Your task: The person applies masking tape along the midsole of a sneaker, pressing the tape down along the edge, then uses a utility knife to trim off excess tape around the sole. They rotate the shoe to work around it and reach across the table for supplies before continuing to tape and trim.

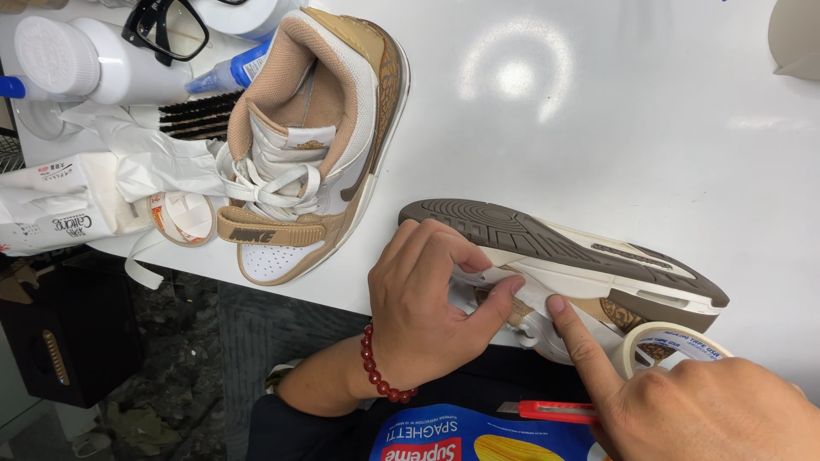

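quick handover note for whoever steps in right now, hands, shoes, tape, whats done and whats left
Left hand: grips the sneaker on its side, sole facing away, thumb pressing a strip of masking tape onto the white midsole.
Right hand: forefinger smooths the same strip; the tape roll sits around that hand.
Second sneaker stands upright on the white table, untaped.
Red utility knife lies on the lap.
Done: one strip partly down. Left: the rest of the midsole looks bare.
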